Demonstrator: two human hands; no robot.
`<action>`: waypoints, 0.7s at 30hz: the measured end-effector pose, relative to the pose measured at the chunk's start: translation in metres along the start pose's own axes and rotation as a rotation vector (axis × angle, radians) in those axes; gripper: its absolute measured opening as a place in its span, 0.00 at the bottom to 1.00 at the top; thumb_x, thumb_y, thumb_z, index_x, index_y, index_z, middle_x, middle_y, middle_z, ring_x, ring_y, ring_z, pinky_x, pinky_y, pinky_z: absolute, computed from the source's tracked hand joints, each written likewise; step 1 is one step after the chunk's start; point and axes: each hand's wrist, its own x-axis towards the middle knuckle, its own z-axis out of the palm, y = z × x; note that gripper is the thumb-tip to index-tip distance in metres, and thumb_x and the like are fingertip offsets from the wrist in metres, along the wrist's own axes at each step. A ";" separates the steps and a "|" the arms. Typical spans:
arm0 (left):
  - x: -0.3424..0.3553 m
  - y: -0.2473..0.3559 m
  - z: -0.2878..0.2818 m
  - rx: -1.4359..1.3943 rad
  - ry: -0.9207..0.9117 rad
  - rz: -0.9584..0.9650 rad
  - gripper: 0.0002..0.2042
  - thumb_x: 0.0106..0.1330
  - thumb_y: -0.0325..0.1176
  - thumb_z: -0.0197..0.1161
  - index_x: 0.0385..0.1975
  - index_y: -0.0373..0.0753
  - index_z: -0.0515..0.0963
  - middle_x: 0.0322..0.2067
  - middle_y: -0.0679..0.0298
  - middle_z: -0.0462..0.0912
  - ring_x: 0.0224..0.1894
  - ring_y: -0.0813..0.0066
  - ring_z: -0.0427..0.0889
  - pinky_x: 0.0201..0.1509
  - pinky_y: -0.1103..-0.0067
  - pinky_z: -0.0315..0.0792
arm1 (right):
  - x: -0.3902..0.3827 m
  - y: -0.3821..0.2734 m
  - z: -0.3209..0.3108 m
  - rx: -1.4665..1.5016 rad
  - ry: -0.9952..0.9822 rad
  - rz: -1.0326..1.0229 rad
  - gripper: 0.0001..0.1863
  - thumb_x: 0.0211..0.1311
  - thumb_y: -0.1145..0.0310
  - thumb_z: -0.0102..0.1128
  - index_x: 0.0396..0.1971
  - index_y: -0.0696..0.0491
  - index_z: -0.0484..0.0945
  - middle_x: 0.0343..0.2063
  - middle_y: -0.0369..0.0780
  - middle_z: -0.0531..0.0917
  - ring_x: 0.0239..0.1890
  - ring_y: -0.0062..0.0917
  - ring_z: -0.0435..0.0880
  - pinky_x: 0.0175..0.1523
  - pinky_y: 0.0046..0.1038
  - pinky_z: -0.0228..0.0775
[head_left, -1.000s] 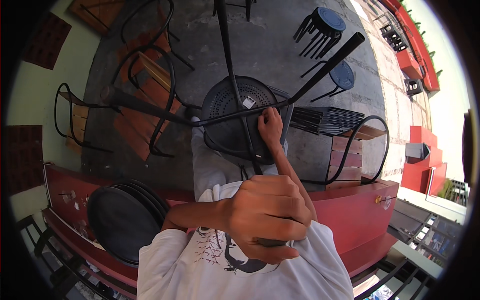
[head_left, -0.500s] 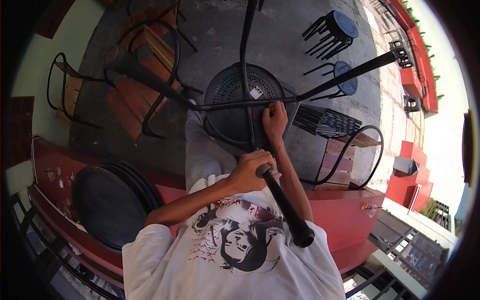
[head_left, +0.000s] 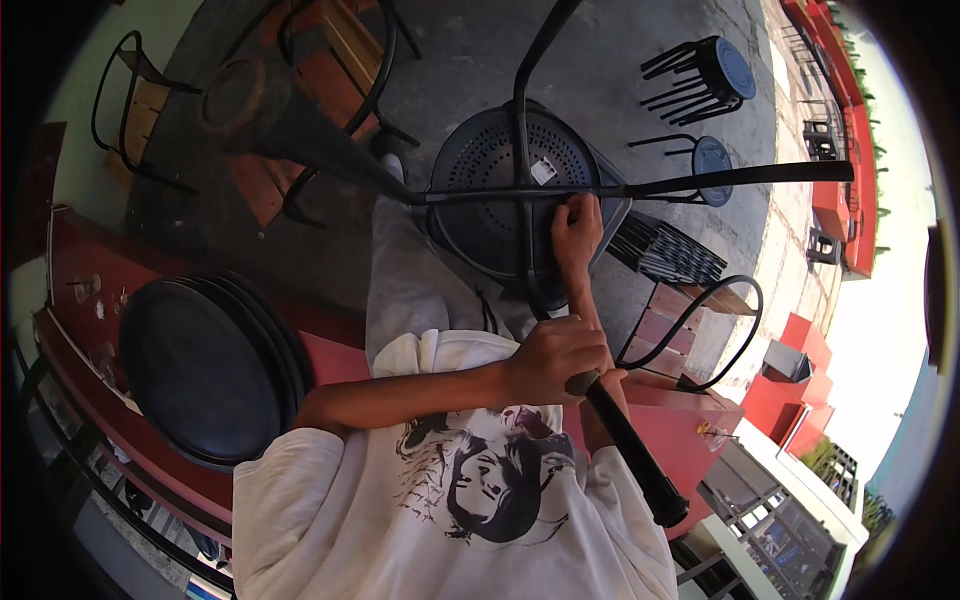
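Got 1 upturned 4-legged stool (head_left: 470, 158) under curled fingers of right hand (head_left: 577, 238), at crossbar (head_left: 480, 196); can't tell grip. Clamping 1 dark-ended object (head_left: 580, 383) in fingers of left hand (head_left: 553, 358).

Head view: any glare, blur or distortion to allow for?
In the head view, the sky at right is washed out; in the head view, the upper-left stool leg looks blurred; also in the head view, corners go black and straight edges bend.
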 end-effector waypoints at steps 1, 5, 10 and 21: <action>-0.009 -0.022 0.000 0.022 -0.055 -0.017 0.19 0.52 0.28 0.81 0.22 0.41 0.69 0.21 0.67 0.73 0.23 0.63 0.74 0.29 0.71 0.66 | 0.002 -0.001 -0.001 0.019 -0.005 -0.002 0.05 0.59 0.74 0.62 0.31 0.56 0.74 0.30 0.44 0.78 0.34 0.42 0.80 0.40 0.40 0.71; -0.029 -0.073 -0.010 0.098 -0.205 -0.040 0.20 0.51 0.32 0.82 0.22 0.40 0.70 0.22 0.66 0.72 0.30 0.61 0.76 0.35 0.70 0.69 | 0.002 -0.003 -0.002 -0.013 -0.019 0.002 0.05 0.59 0.74 0.62 0.31 0.56 0.74 0.30 0.44 0.78 0.34 0.43 0.79 0.40 0.40 0.71; -0.052 -0.129 -0.032 0.478 -0.476 0.001 0.17 0.44 0.34 0.80 0.32 0.42 0.78 0.37 0.65 0.78 0.46 0.62 0.78 0.51 0.68 0.72 | 0.001 -0.006 -0.001 -0.028 -0.008 -0.012 0.05 0.60 0.74 0.61 0.31 0.56 0.73 0.31 0.45 0.78 0.34 0.43 0.79 0.40 0.41 0.71; -0.058 -0.140 -0.038 0.804 -0.417 -0.139 0.27 0.57 0.36 0.76 0.57 0.41 0.77 0.61 0.51 0.70 0.65 0.52 0.71 0.69 0.61 0.68 | 0.002 -0.006 -0.002 0.052 0.016 0.024 0.05 0.59 0.75 0.61 0.31 0.57 0.74 0.30 0.44 0.78 0.33 0.44 0.80 0.40 0.42 0.72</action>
